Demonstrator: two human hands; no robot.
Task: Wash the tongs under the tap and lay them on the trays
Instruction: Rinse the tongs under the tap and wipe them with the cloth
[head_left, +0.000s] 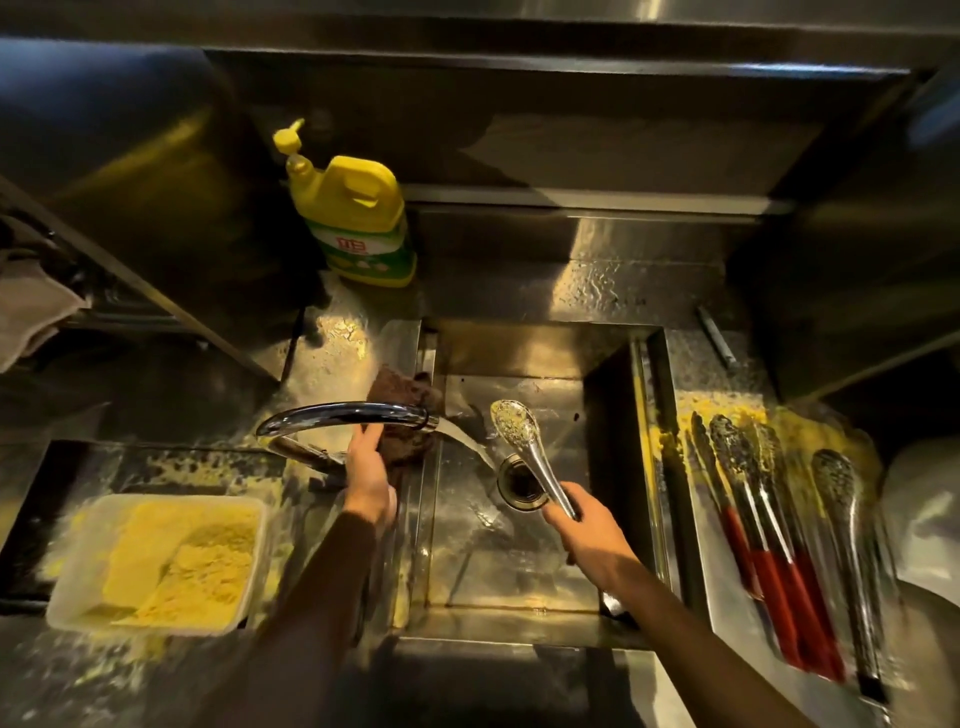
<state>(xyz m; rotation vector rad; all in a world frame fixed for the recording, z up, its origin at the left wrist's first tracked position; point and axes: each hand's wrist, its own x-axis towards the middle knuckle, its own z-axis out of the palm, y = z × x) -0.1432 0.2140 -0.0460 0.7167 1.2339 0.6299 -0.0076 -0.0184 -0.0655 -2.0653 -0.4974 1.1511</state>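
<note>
1. Far left: a grey cloth (31, 312) hangs at the frame edge. Below it, a clear plastic container (244, 519) sits on the counter, holding yellow crumb coating. Loose yellow crumbs lie scattered around it.
2. Rear counter: a yellow detergent bottle (358, 223) stands upright, its flip cap open.
3. Left of the sink: the chrome tap (343, 415) arches to the right. Water runs from its spout in a slanted stream into the sink (519, 353).
4. The left hand (369, 467) reaches under the tap spout. Its fingertips touch a dark brown scouring pad (405, 389) on the sink's left rim. Whether the fingers close around the pad cannot be determined.
5. Sink centre: the right hand (592, 535) grips the tongs (519, 431) by the handle, fingers wrapped around the shaft. The tongs are over the basin above the drain (519, 486), with the head pointing away from the person. The head is coated with crumbs and sits just beside the water stream, on its right.
6. Right of the sink: a crumb-strewn steel surface (727, 597) carries red-handled tongs (769, 545) lying side by side. A second pair of steel tongs (841, 519) lies just to their right. Their heads are also crumb-coated.
7. Far right: a white object (924, 509), blurred.
</note>
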